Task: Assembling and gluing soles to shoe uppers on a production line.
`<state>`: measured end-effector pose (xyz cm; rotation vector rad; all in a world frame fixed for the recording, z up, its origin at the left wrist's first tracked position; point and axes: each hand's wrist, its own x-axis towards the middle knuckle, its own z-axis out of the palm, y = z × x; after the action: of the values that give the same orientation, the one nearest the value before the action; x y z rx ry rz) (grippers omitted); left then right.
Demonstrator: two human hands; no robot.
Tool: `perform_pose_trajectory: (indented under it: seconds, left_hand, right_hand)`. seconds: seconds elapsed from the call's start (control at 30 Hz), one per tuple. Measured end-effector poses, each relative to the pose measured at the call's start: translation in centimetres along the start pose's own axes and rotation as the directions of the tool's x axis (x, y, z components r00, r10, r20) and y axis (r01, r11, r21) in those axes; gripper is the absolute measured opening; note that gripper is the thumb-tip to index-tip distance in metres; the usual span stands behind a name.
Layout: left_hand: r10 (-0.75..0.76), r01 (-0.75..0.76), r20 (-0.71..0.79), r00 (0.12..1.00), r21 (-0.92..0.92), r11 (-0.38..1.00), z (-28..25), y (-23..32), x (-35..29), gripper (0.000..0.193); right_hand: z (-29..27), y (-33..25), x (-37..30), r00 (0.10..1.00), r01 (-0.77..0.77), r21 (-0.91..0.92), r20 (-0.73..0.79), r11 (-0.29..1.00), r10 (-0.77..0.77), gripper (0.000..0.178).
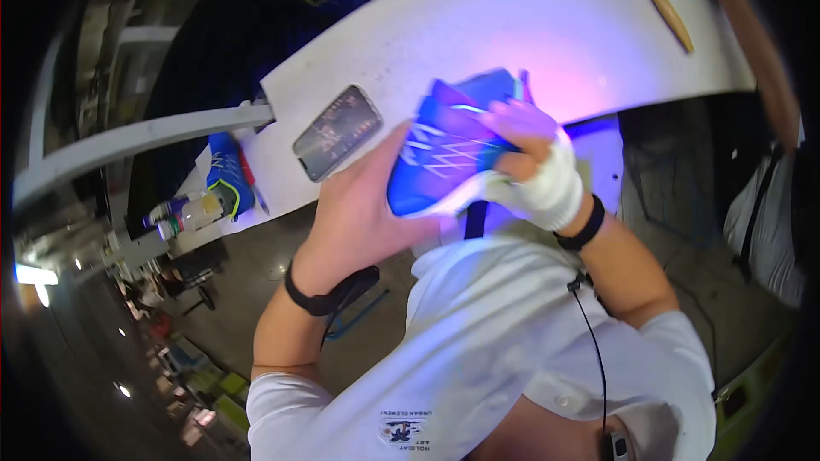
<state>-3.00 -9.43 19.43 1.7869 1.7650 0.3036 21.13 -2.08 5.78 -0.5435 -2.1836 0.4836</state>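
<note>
A blue sneaker (448, 149) with pale zigzag lacing and a white sole edge is held over the near side of the white table, slightly blurred. My left hand (363, 192) wraps round one end of it, thumb along the sole side. At the other end, near the shoe's opening, my right hand (538, 162) grips it with bent fingers. That hand wears a white covering that leaves fingertips bare. Violet light falls on the shoe and my right hand. Whether my right fingers also hold something small cannot be made out.
A smartphone (337, 132) lies left of the shoe. Farther left are another blue shoe (226, 175), bottles (192, 215) and a pale rail (162, 130). A wooden-handled tool (659, 4) rests at the far right, near another person's arm (756, 51).
</note>
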Motion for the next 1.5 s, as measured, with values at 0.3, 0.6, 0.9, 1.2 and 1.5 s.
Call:
perform_pose_trajectory:
  seconds: [0.3, 0.6, 0.9, 1.2, 1.5]
  left_hand:
    - [0.585, -0.654, -0.345, 0.734, -0.126, 0.746, 9.0, 5.0, 3.6, 0.075]
    - [0.404, -0.677, -0.597, 0.693, -0.348, 0.648, 14.5, 4.5, 5.5, 0.047]
    - [0.575, -0.59, -0.379, 0.724, 0.091, 0.803, 10.7, 7.1, 9.7, 0.048]
    - [0.622, -0.608, -0.172, 0.764, 0.133, 0.783, 11.3, 8.9, 12.2, 0.048]
    - [0.548, -0.554, -0.117, 0.829, -0.317, 0.77, 7.2, 0.5, 13.7, 0.07]
  right_hand:
    - [-12.4, -4.1, 0.3, 0.922, -0.248, 0.408, -0.178, 0.879, 0.343, 0.084]
    - [-12.9, -5.1, -0.5, 0.956, -0.231, 0.209, -0.13, 0.95, 0.261, 0.072]
    - [-12.4, 1.9, -4.5, 0.69, -0.286, 0.733, -0.29, 0.617, 0.663, 0.044]
    - [-16.4, 2.9, -5.5, 0.817, -0.567, 0.061, -0.087, 0.822, 0.57, 0.05]
    - [-17.6, 6.6, -5.4, 0.687, -0.723, 0.102, 0.01, 0.683, 0.726, 0.055]
